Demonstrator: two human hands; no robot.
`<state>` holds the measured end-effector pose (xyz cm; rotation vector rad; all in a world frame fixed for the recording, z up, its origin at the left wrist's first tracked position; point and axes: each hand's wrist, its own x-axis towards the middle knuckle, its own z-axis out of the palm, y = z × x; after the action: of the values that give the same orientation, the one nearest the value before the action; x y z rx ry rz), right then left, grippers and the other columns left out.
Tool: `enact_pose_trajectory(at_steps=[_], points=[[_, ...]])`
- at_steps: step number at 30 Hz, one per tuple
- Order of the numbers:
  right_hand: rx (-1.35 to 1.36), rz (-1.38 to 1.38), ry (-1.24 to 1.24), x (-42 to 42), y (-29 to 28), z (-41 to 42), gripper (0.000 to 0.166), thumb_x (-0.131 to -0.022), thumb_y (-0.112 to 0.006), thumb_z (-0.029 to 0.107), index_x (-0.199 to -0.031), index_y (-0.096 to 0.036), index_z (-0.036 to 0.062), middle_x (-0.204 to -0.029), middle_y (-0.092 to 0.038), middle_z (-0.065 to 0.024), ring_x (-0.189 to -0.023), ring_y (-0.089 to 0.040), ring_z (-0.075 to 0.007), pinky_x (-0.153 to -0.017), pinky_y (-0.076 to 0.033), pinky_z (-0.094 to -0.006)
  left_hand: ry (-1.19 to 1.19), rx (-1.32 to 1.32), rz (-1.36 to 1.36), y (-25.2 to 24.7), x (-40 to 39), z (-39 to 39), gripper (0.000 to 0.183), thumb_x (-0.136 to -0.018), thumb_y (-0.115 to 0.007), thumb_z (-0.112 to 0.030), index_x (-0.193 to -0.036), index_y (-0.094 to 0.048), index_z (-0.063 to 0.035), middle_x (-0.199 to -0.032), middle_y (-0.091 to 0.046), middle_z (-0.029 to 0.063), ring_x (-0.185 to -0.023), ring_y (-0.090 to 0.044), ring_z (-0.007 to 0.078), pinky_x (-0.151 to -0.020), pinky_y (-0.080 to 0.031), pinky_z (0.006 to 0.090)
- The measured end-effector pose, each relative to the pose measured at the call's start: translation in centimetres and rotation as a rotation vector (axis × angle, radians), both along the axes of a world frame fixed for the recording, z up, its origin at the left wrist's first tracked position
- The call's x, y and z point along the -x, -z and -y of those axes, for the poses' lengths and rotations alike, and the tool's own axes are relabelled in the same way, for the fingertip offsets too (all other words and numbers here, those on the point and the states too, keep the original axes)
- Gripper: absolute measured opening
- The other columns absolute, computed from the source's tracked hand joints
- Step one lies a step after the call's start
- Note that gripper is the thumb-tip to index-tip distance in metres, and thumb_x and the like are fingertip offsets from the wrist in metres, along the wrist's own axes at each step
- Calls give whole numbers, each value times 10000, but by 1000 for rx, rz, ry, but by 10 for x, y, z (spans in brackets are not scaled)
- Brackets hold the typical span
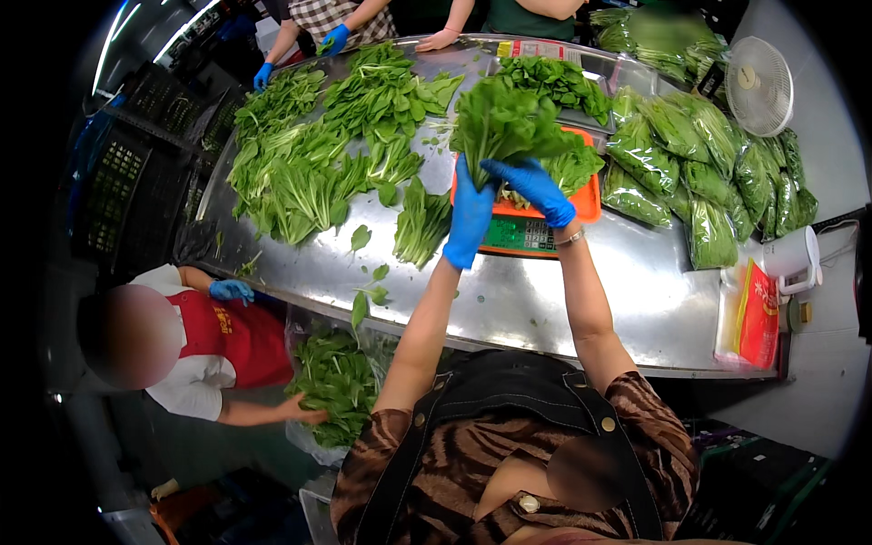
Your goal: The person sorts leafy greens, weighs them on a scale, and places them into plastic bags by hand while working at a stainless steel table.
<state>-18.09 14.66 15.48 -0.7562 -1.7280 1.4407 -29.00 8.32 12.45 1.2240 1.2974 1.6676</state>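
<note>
A bunch of leafy greens (505,121) is held above an orange tray (584,201) by both of my blue-gloved hands. My left hand (470,216) grips the stems from the left. From the right, the fingers of my right hand (533,189) close on the stem end. More greens (578,167) lie in the tray, partly hidden by my hands and the bunch. Below the tray shows a digital scale (524,235) with a green-lit display and number keys. A small bundle of greens (424,221) rests on the metal table (518,306), left of my left hand.
Loose greens (300,184) cover the table's left. Bagged greens (695,170) are piled right, near a white fan (759,85) and a white jug (793,259). A co-worker in a red apron (262,340) touches greens in a plastic bag (334,385). Other people stand across the table.
</note>
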Motion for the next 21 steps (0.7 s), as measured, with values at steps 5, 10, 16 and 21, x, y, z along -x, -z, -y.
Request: enact_pose_trajectory(at_steps=[5, 10, 16, 21], points=[[53, 467, 264, -29, 19, -21, 480, -716, -606, 478, -664, -599, 1, -549, -561, -96, -492, -524, -164, -513, -414, -291, -106, 323, -168, 74, 13, -69, 707, -732, -594, -90, -1277, -169, 57, -1087, -496, 184, -922, -532, 232, -757, -449, 292], [-168, 346, 448, -28, 33, -26, 359, -713, -635, 388, -760, -582, 36, -693, -604, -99, -611, -570, -218, -567, -437, -316, -97, 367, -326, 45, -8, -60, 847, -672, -666, -246, -1243, -164, 128, -1065, -511, 255, -934, -552, 305, -748, -458, 331], [-360, 472, 482, 6, 35, -44, 299, -694, -665, 303, -746, -545, 34, -675, -579, -125, -619, -564, -272, -562, -436, -342, -36, 568, -613, 5, 6, -50, 546, -740, -567, -350, -1071, -421, 59, -883, -574, 248, -848, -562, 377, -710, -446, 414], [-474, 537, 518, 17, 50, -43, 268, -695, -657, 264, -749, -519, 41, -693, -544, -139, -654, -538, -319, -566, -425, -385, -76, 394, -653, 46, 35, -61, 353, -765, -562, -286, -899, -525, 39, -755, -579, 182, -671, -585, 304, -578, -456, 397]])
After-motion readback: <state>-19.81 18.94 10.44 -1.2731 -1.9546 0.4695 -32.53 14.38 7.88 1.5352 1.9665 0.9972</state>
